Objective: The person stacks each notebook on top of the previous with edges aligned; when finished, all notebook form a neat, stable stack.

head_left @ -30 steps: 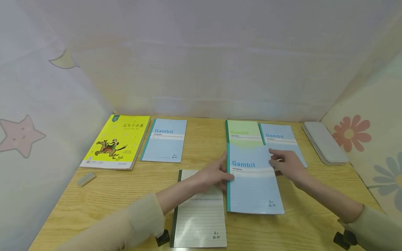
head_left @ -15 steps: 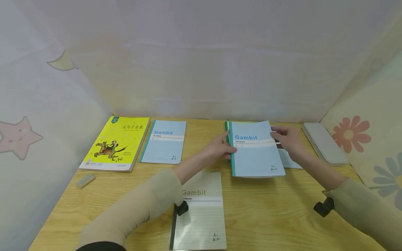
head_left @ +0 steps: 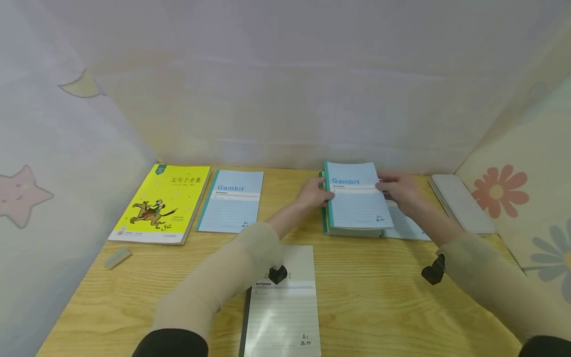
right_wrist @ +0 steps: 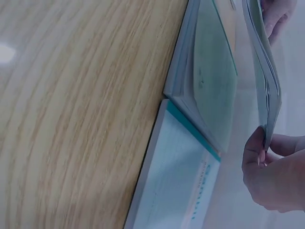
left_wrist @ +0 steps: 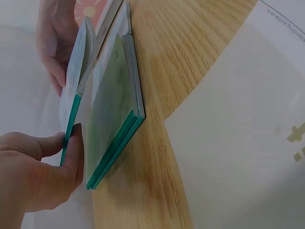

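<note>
A blue Gambit notebook (head_left: 359, 208) is held in the air by both hands. My left hand (head_left: 314, 192) pinches its teal spine edge, thumb on the cover. On the opposite long edge, my right hand (head_left: 401, 193) pinches it between thumb and fingers. Below it, apart by a small gap in the wrist views, lies a green notebook (left_wrist: 112, 90) on top of another teal-spined one. Another blue notebook (right_wrist: 176, 176) lies flat beside this stack, partly hidden by the right hand in the head view.
Nearer me lies a grey notebook (head_left: 285, 317) with a black spine, partly under the left sleeve. At left are a yellow book (head_left: 165, 203), a blue notebook (head_left: 232, 201) and a small eraser-like block (head_left: 118, 258). A white case (head_left: 461, 203) lies at right.
Both hands have carried the blue notebook away from me, from beside the grey notebook to above the green one, which it now mostly covers. The other things stay put.
</note>
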Motion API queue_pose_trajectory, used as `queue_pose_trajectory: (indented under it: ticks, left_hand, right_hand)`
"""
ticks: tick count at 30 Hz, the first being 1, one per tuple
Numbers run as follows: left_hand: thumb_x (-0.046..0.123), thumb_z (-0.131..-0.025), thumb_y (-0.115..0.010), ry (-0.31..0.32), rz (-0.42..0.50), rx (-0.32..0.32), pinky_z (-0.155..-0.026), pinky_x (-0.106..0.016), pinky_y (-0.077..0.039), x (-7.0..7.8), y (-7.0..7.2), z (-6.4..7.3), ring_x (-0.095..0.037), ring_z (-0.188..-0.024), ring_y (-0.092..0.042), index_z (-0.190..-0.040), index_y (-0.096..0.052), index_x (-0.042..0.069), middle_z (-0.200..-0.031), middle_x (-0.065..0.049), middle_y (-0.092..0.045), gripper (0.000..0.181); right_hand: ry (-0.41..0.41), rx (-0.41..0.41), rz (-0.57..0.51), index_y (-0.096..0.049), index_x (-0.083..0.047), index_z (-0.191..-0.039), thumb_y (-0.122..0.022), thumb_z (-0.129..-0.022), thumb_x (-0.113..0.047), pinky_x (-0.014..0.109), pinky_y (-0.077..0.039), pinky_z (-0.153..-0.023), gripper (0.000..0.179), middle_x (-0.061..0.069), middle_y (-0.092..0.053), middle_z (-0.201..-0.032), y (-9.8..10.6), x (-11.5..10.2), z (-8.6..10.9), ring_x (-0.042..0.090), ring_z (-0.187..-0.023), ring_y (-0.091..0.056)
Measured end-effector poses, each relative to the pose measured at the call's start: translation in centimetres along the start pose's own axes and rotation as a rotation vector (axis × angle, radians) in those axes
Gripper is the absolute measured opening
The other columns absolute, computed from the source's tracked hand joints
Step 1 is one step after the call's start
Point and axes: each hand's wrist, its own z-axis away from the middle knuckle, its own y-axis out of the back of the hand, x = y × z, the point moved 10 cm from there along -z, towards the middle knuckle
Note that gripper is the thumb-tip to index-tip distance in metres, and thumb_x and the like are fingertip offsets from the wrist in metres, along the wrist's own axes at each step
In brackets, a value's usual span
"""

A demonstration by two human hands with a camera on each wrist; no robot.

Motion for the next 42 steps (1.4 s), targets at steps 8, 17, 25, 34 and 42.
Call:
queue_pose_trajectory:
  ticks: [8,17,25,34,42]
  left_hand:
    - [0.01,-0.1,-0.064,-0.009,-0.158,-0.005,-0.093,-0.04,-0.061,-1.2,-0.4,-1.7,-0.027,-0.091,-0.07,-0.15,-0.05,0.006,-0.111,-0.015,-0.069,0.052]
    - [0.013,-0.101,-0.065,-0.011,-0.239,-0.038,-0.086,-0.035,-0.064,-2.1,-1.1,-2.6,-0.028,-0.095,-0.074,-0.142,-0.056,0.005,-0.117,-0.015,-0.071,0.043]
    - [0.012,-0.1,-0.065,-0.034,-0.248,-0.039,-0.088,-0.039,-0.064,-2.0,-1.2,-2.6,-0.033,-0.1,-0.074,-0.14,-0.056,0.002,-0.118,-0.019,-0.07,0.043]
    - [0.013,-0.098,-0.067,-0.062,-0.294,-0.03,-0.081,-0.034,-0.064,-2.2,-1.2,-2.9,-0.023,-0.088,-0.07,-0.142,-0.054,0.001,-0.121,-0.018,-0.068,0.046]
    - [0.014,-0.098,-0.068,-0.071,-0.342,-0.022,-0.075,-0.029,-0.063,-2.2,-1.2,-2.8,-0.021,-0.088,-0.069,-0.144,-0.052,0.001,-0.122,-0.017,-0.067,0.05]
  right_hand:
    - [0.053,0.013,0.079,-0.044,-0.004,-0.155,-0.058,-0.104,-0.015,0.011,-0.052,-0.076,0.054,0.023,-0.05,-0.146,-0.8,0.8,-1.7,0.012,-0.105,-0.058]
    - [0.011,0.061,0.181,-0.045,-0.004,-0.155,-0.067,-0.1,-0.019,0.02,-0.051,-0.079,0.061,0.022,-0.052,-0.144,-1.3,2.2,-2.9,0.025,-0.112,-0.054]
    - [0.032,0.107,0.255,-0.05,-0.003,-0.151,-0.069,-0.099,-0.017,0.02,-0.049,-0.076,0.058,0.023,-0.058,-0.137,-1.3,2.2,-3.1,0.026,-0.108,-0.056]
    - [0.13,0.112,0.352,-0.052,0.003,-0.148,-0.07,-0.097,-0.015,0.025,-0.049,-0.075,0.057,0.026,-0.062,-0.129,-1.4,1.5,-3.0,0.034,-0.109,-0.061]
    - [0.16,0.101,0.406,-0.052,0.007,-0.146,-0.069,-0.098,-0.017,0.044,-0.056,-0.089,0.056,0.028,-0.061,-0.131,-1.7,1.3,-2.8,0.04,-0.119,-0.061]
